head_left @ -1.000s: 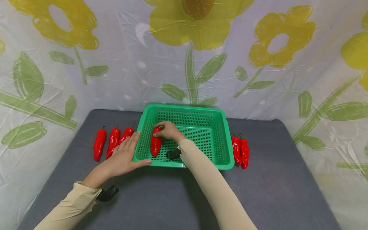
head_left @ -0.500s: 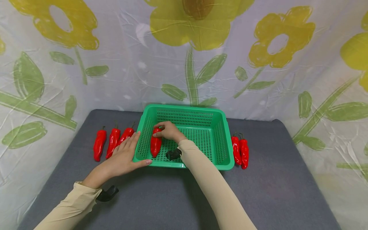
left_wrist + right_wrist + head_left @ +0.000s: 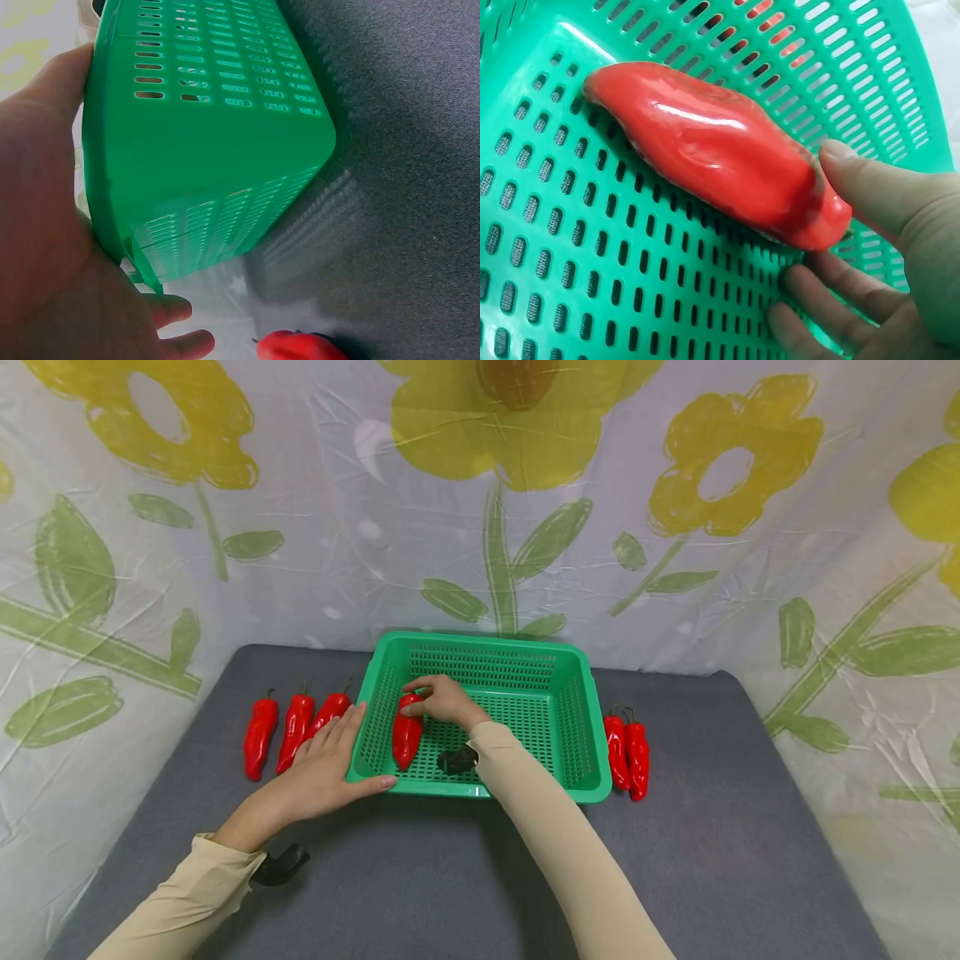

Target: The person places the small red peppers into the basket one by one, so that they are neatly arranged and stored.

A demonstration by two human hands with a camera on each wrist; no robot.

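A long red pepper [image 3: 407, 742] lies along the left side inside a green slotted plastic basket [image 3: 431, 788]. My right hand [image 3: 444, 702] reaches in over the front rim and holds the pepper at its stem end. In the right wrist view, the thumb lies against one side of the red pepper [image 3: 705, 154] and the other fingers curl below the stem end. Its tapered tip points away from the hand. My left hand [image 3: 315, 781] rests on the basket's front left corner, fingers extended along the left rim and thumb along the front one.
Left of the basket lie three more red peppers [image 3: 259, 739], the nearest partly behind my left hand. Two red peppers [image 3: 637, 760] lie close against its right side. Everything stands on a grey cloth-covered table [image 3: 720, 843], with a flower-printed curtain [image 3: 337, 552] behind.
My right wrist and forearm have shifted very slightly right and the hand has lifted a touch. The pepper, the basket and my left hand stay where they were.
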